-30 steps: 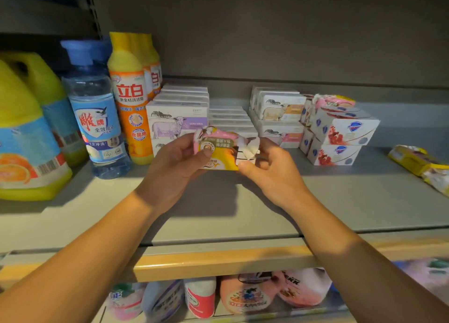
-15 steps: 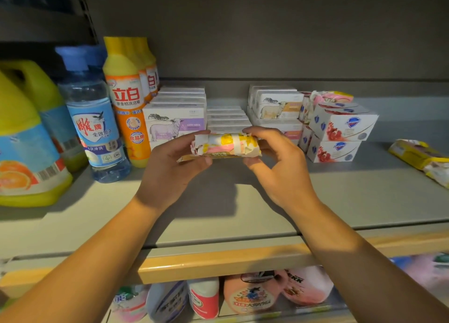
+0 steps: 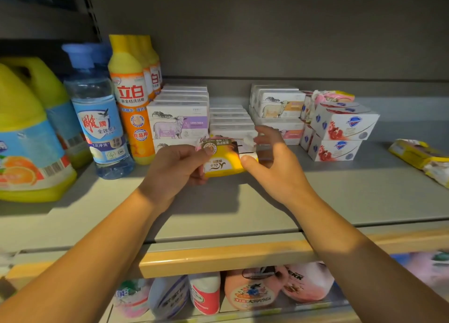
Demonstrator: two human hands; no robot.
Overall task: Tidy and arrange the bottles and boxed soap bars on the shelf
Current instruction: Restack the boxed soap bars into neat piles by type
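Observation:
A yellow and pink wrapped soap bar is held just above the grey shelf, in front of the sheep-print soap boxes. My left hand grips its left end, thumb on the label. My right hand has its thumb on the bar's right end, with the fingers spread above it. Behind stand flat white boxes, an orange-label sheep box stack and white boxes with red fruit print. An orange dish-soap bottle and a clear blue-capped bottle stand to the left.
Large yellow jugs fill the far left. Loose yellow soap packets lie at the shelf's right end. A wrapped pink bar rests on top of the right stacks. Below the wooden-trimmed shelf edge, several bottles lie on a lower shelf.
The wrapped bar has been turned from edge-on to label up. My right hand's fingers have lifted off the top and spread; only its thumb stays on the bar.

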